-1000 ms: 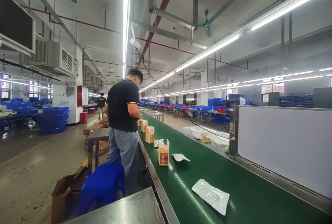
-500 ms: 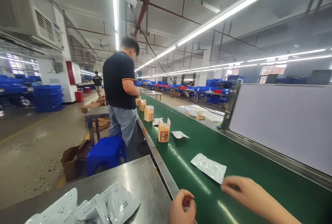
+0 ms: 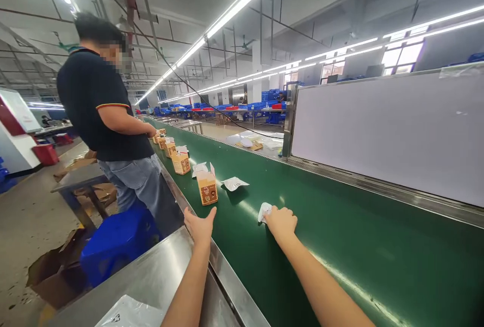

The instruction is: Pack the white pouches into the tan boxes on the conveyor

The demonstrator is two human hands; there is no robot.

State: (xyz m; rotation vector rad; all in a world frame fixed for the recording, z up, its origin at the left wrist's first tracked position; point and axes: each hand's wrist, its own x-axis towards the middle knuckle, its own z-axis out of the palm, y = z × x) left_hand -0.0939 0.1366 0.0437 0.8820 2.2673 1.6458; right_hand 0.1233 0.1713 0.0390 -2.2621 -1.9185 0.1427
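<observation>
My right hand [image 3: 282,223] is closed on a white plastic pouch [image 3: 264,211] over the green conveyor belt [image 3: 340,236]; most of the pouch is hidden behind the fingers. My left hand [image 3: 201,223] reaches over the belt's near edge with thumb and fingers apart, holding nothing. Just beyond it stands an open-topped orange and brown printed box [image 3: 207,192], flaps up. Another white pouch [image 3: 234,183] lies flat to the right of that box. Behind the box is a further pouch [image 3: 199,168]. A second open box [image 3: 181,162] stands farther along the belt.
A co-worker [image 3: 102,100] in a dark shirt stands on the left, hands at more boxes up the belt. A steel table [image 3: 151,266] with white pouches adjoins the belt's near side. A blue stool [image 3: 117,243] and a white panel [image 3: 378,135] flank the line.
My right hand has taken hold of the pouch and carried it farther up the belt. My left hand has moved forward towards the nearest box and opened. The view has swung right.
</observation>
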